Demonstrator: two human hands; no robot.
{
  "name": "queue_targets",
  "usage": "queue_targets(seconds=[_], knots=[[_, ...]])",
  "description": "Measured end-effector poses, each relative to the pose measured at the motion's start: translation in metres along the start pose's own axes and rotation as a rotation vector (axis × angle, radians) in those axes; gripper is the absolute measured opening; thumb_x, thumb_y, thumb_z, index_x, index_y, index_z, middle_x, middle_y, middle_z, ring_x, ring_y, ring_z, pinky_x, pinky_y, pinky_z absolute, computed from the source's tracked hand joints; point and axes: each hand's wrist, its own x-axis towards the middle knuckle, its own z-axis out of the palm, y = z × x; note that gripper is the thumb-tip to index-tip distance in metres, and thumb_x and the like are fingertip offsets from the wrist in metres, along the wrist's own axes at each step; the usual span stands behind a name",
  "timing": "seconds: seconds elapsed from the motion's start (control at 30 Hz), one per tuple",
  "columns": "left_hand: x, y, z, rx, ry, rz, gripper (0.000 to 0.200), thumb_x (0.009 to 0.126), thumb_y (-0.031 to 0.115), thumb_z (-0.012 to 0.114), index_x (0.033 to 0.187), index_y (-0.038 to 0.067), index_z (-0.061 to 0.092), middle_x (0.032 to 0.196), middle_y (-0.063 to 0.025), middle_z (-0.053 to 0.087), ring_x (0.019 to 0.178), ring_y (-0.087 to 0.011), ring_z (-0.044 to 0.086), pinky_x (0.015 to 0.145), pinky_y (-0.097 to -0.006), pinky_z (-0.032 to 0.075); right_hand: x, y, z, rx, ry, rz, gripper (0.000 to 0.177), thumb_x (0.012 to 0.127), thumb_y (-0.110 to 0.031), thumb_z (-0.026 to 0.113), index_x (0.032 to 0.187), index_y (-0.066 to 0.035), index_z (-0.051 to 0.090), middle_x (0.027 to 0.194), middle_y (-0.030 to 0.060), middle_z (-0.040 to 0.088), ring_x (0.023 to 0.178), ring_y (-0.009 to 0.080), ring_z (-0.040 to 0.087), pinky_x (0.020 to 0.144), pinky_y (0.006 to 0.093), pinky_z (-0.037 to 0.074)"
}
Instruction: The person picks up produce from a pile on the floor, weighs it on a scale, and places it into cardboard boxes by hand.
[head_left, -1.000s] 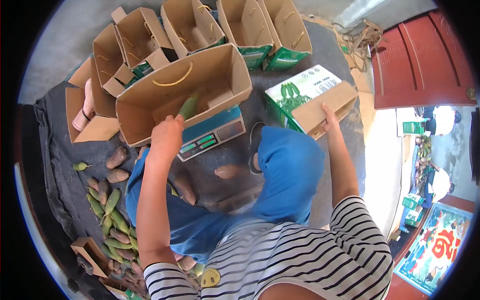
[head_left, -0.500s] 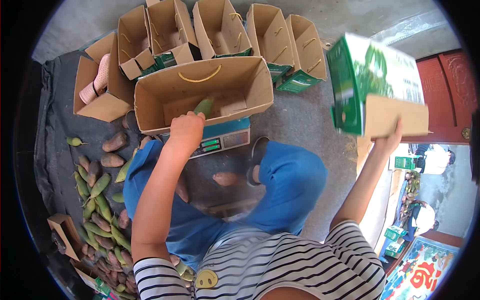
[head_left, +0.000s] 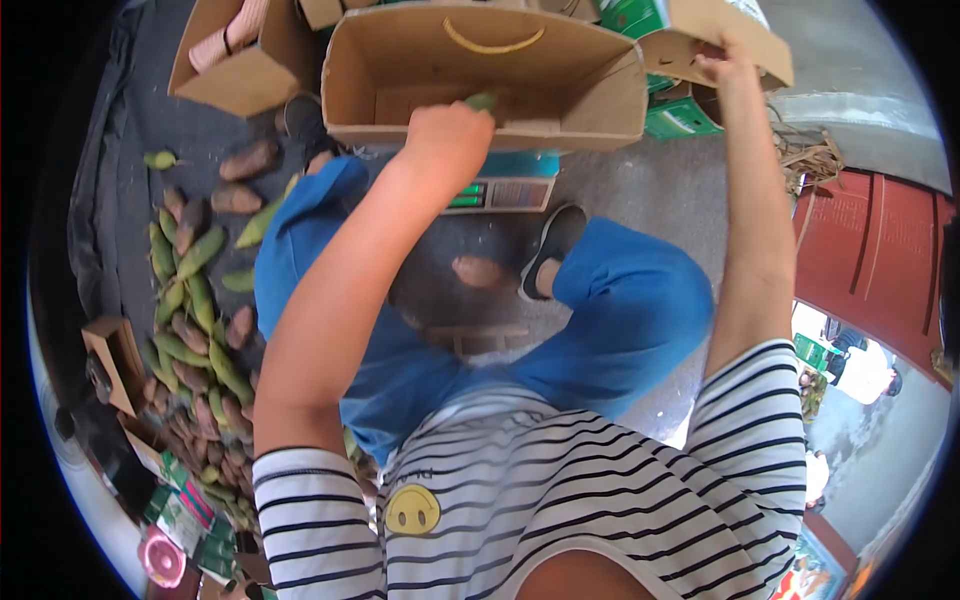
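My left hand [head_left: 448, 135] is closed at the near wall of a large open cardboard box [head_left: 590, 128]. The green tip of a radish [head_left: 483, 101] sticks out past its fingers, inside the box. That box, with a yellow rope handle, rests on a digital scale [head_left: 515, 192] with lit green readouts. Far to the right, my right hand [head_left: 730, 62] grips the cardboard edge of a green-and-white carton [head_left: 690, 40], which tilts above the back row of boxes. Part of this carton lies beyond the upper edge of the view.
Green and reddish-brown radishes [head_left: 200, 290] lie heaped on the dark mat at left. One reddish radish [head_left: 478, 271] sits between my feet. An open box [head_left: 270, 70] with a pink item stands at upper left. Two people are visible through a doorway at right.
The right hand has carried the green-and-white carton forward, over to the back row. My left hand stays at the large box with the radish. The whole view has shifted.
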Motion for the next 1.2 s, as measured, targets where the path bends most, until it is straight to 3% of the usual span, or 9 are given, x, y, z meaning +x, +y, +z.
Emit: queue_targets(seconds=[0.1, 0.17, 0.33, 0.43, 0.5, 0.63, 0.83, 1.03, 1.2], knots=[[0.001, 0.003, -0.003, -0.014, -0.082, -0.008, 0.02, 0.079, 0.003, 0.051, 0.097, 0.003, 0.06, 0.091, -0.0179, 0.064, 0.084, -0.0345, 0.065, 0.068, -0.0426, 0.053, -0.037, -0.031, -0.028, -0.236, 0.064, -0.072, 0.041, 0.086, -0.017, 0.057, 0.121, -0.003, 0.041, 0.118, 0.0176, 0.045, 0.114, 0.0362, 0.041, 0.094, 0.0553, 0.036], [0.004, 0.003, -0.003, -0.017, -0.101, -0.027, 0.022, 0.079, 0.003, 0.051, 0.099, 0.002, 0.06, 0.093, -0.018, 0.064, 0.086, -0.0344, 0.064, 0.069, -0.0428, 0.053, -0.145, -0.018, -0.034, -0.288, -0.175, -0.431, 0.042, 0.088, -0.015, 0.055, 0.118, 0.008, 0.039, 0.123, 0.0202, 0.046, 0.12, 0.0378, 0.043, 0.099, 0.0511, 0.038], [-0.002, 0.001, -0.003, 0.008, -0.035, 0.003, 0.023, 0.079, 0.002, 0.051, 0.101, 0.003, 0.058, 0.093, -0.0173, 0.064, 0.089, -0.0344, 0.063, 0.073, -0.0418, 0.052, -0.34, 0.029, -0.043, -1.003, -1.011, -0.775, 0.034, 0.088, -0.02, 0.057, 0.12, -0.009, 0.055, 0.116, 0.0132, 0.056, 0.107, 0.0279, 0.054, 0.094, 0.0366, 0.041], [0.001, 0.0, 0.002, 0.015, -0.04, -0.007, 0.021, 0.08, 0.005, 0.054, 0.101, 0.002, 0.057, 0.095, -0.0169, 0.064, 0.089, -0.0345, 0.063, 0.072, -0.0422, 0.052, -0.345, 0.074, -0.049, -1.464, -1.034, -1.633, 0.026, 0.086, -0.019, 0.056, 0.105, -0.002, 0.058, 0.104, 0.0189, 0.06, 0.099, 0.0297, 0.058, 0.082, 0.0352, 0.047], [-0.002, 0.002, 0.003, 0.022, -0.034, -0.024, 0.021, 0.081, 0.008, 0.055, 0.101, 0.003, 0.056, 0.096, -0.0172, 0.063, 0.09, -0.0347, 0.062, 0.073, -0.043, 0.051, -0.295, 0.117, -0.069, -1.573, -1.008, -1.606, 0.044, 0.079, -0.021, 0.064, 0.119, -0.005, 0.054, 0.112, 0.015, 0.059, 0.105, 0.0289, 0.055, 0.092, 0.0396, 0.043], [-0.003, 0.004, 0.01, 0.083, 0.031, -0.067, 0.023, 0.08, 0.011, 0.059, 0.101, 0.004, 0.056, 0.098, -0.0146, 0.061, 0.093, -0.0328, 0.061, 0.075, -0.0419, 0.05, -0.26, 0.139, -0.081, -1.821, -1.005, -1.365, 0.027, 0.084, -0.013, 0.055, 0.111, -0.007, 0.056, 0.102, 0.0156, 0.062, 0.096, 0.0306, 0.059, 0.081, 0.039, 0.047], [-0.022, 0.054, -0.003, -0.113, 0.495, 0.396, 0.027, 0.074, 0.012, 0.065, 0.098, 0.006, 0.055, 0.094, -0.0097, 0.056, 0.09, -0.0282, 0.056, 0.075, -0.0376, 0.047, -0.251, 0.134, -0.071, -1.859, -1.109, -1.266, 0.014, 0.08, -0.013, 0.054, 0.09, -0.007, 0.06, 0.083, 0.0131, 0.064, 0.083, 0.0307, 0.063, 0.067, 0.0424, 0.049], [-0.032, 0.108, 0.147, 0.039, -0.432, 0.402, 0.036, 0.077, 0.02, 0.061, 0.111, 0.007, 0.056, 0.105, -0.0133, 0.057, 0.101, -0.0305, 0.055, 0.081, -0.0426, 0.046, -0.245, 0.134, -0.071, -1.881, -1.133, -1.294, 0.017, 0.079, -0.013, 0.051, 0.09, -0.01, 0.064, 0.081, 0.0112, 0.066, 0.082, 0.0297, 0.064, 0.066, 0.0411, 0.051], [-0.061, 0.089, 0.307, 0.121, -0.256, 0.208, 0.054, 0.078, 0.021, 0.061, 0.127, 0.01, 0.046, 0.12, -0.0119, 0.05, 0.11, -0.029, 0.049, 0.086, -0.0457, 0.043, -0.252, 0.129, -0.064, -1.994, -1.143, -1.247, 0.019, 0.079, -0.011, 0.052, 0.093, -0.01, 0.064, 0.086, 0.0096, 0.067, 0.087, 0.028, 0.065, 0.07, 0.0384, 0.053]])
